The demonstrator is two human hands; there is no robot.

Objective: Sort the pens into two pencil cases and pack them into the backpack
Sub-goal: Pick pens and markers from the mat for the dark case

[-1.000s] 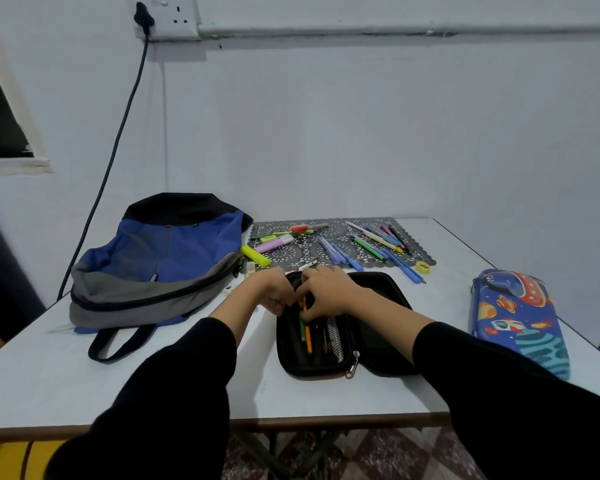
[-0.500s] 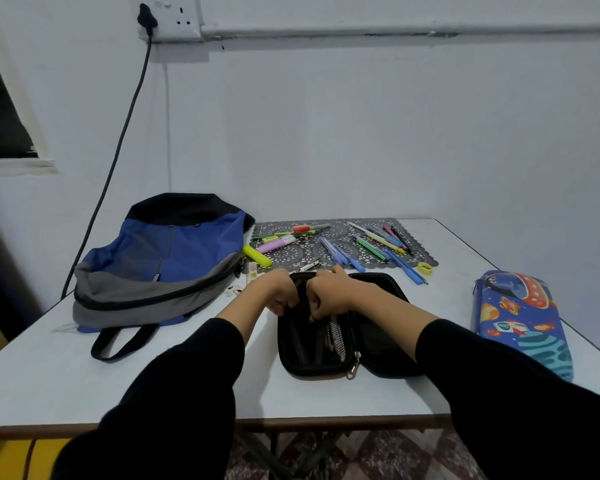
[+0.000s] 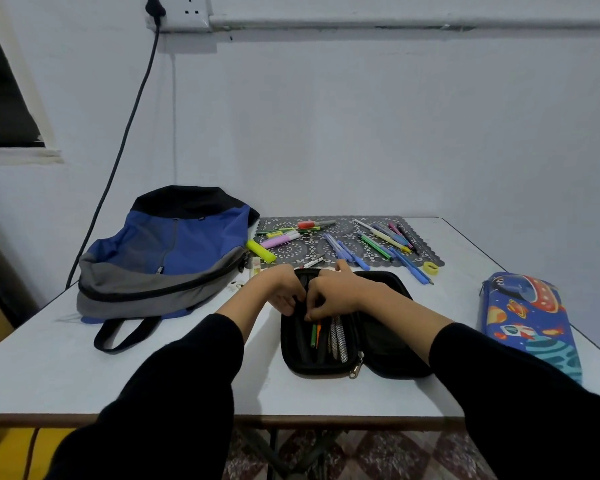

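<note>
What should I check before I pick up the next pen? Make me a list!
1. Black case open: ok.
2. Hands free: not ok; left hand and right hand are both at the case.
3. Green pen tucked in: cannot tell, top hidden.
4. Loose pens on mat: ok, plenty.
5. Space case open: not ok, looks shut.
6. Backpack unzipped: cannot tell.

No legible text; small tag [image 3: 159, 270] on the backpack [image 3: 187, 237] too blurred.

Upper ends of pens [image 3: 314, 336] behind fingers [image 3: 321, 304]
</note>
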